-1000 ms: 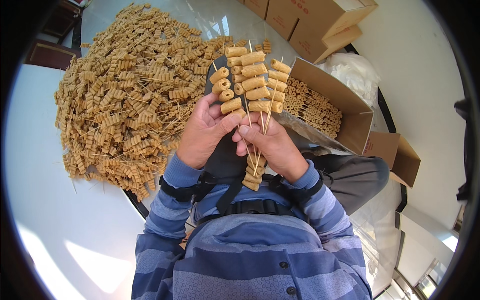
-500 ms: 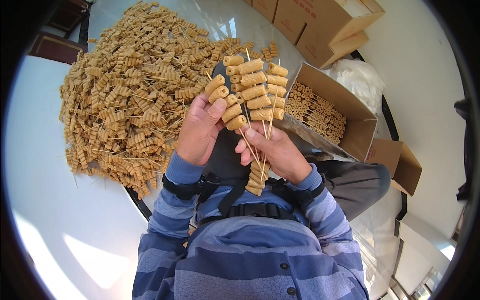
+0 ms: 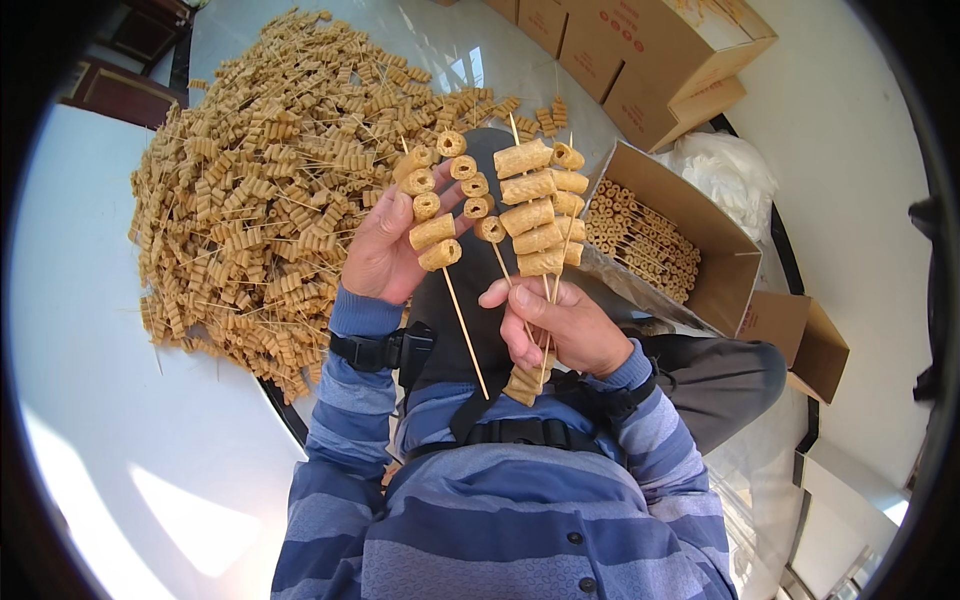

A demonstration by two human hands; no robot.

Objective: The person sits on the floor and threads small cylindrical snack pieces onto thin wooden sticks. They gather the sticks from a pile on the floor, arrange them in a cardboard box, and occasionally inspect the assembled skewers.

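Note:
My left hand (image 3: pixel 378 250) is closed on a skewer of tan, tube-shaped rolls (image 3: pixel 431 233), its bare stick pointing down toward my lap. My right hand (image 3: pixel 565 325) pinches the bare sticks of several skewers that fan upward. The nearest of these carries a column of ridged rolls (image 3: pixel 527 217), with another partly hidden behind it. A third skewer (image 3: pixel 475 185) leans left, its rolls' hollow ends showing, close to my left fingertips. Below my right hand more rolls (image 3: pixel 525 382) show, partly covered by the hand.
A large heap of skewered rolls (image 3: pixel 240 200) spreads over the floor at left. To the right, an open carton (image 3: pixel 715 235) holds stacked skewers (image 3: pixel 640 240). Beyond it lie a white plastic bag (image 3: pixel 715 175) and cardboard boxes (image 3: pixel 640 60). A smaller open box (image 3: pixel 795 335) stands at far right.
My left hand has drawn its skewer leftward, away from the sticks in my right hand. The skewers in my right hand have spread apart and turned, now showing some hollow ends.

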